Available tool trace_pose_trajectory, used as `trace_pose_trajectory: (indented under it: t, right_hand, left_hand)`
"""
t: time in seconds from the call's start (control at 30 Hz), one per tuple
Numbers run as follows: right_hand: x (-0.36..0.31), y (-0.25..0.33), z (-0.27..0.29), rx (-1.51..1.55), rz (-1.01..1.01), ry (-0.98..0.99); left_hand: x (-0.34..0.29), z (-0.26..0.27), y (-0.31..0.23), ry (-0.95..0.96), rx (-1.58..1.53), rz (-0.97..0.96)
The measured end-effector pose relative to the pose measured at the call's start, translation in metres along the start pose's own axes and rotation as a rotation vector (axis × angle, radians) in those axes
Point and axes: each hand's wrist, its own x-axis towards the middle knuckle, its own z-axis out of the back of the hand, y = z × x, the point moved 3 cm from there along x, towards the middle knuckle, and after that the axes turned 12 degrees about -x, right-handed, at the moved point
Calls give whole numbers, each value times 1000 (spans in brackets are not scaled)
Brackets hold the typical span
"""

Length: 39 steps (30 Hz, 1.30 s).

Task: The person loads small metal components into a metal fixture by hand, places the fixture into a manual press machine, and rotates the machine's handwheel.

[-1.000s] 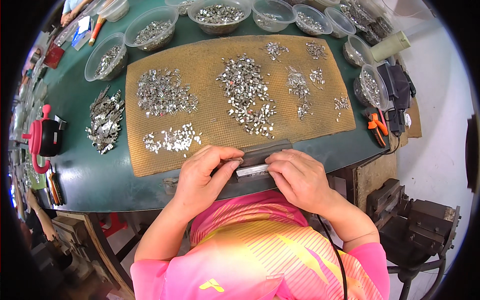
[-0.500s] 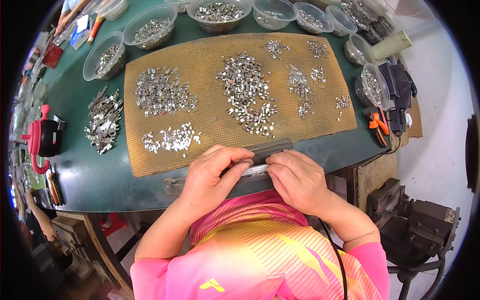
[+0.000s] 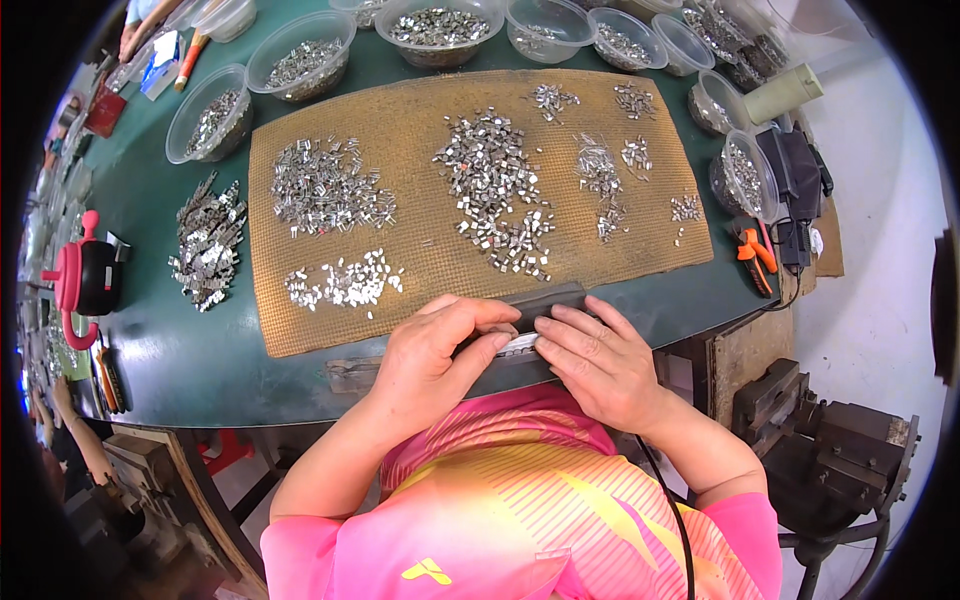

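Note:
At the near table edge lies a dark grey bar (image 3: 550, 298), with a short row of silvery metal pieces (image 3: 520, 343) along its near side. My left hand (image 3: 440, 345) is curled at the row's left end, thumb and fingers drawn together; whatever they hold is hidden. The fingers of my right hand (image 3: 600, 360) lie stretched over the bar and the right end of the row, the index finger apart from the others. Just beyond is a textured brown mat (image 3: 420, 265) bearing loose piles of small metal parts, with white-looking pieces (image 3: 355, 280) nearest my left hand.
Clear plastic bowls (image 3: 208, 115) of metal parts ring the mat's far side. Linked metal pieces (image 3: 208, 245) lie heaped left of it, near a pink and black pot (image 3: 85, 280). Orange-handled pliers (image 3: 755, 258) lie at the right edge. Another person's arm (image 3: 85, 435) shows far left.
My right hand's fingers have straightened and spread a little, with the index finger lifted away. My left hand has shifted slightly right along the row, covering more of it.

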Motion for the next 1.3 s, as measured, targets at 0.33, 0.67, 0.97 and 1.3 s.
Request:
trace_pose_trajectory:
  t: [0.33, 0.67, 0.97, 1.3]
  right_hand:
    - [32, 1, 5, 254, -107, -85]
    - [38, -7, 12, 300, -135, -11]
    - [31, -11, 14, 264, -122, 96]
    - [24, 0, 7, 120, -30, 99]
  left_hand:
    - [2, -3, -14, 51, -5, 37]
    - [11, 28, -20, -5, 392, -109]
    - [50, 86, 0, -86, 885, -203]
    - [43, 76, -11, -72, 866, -199]
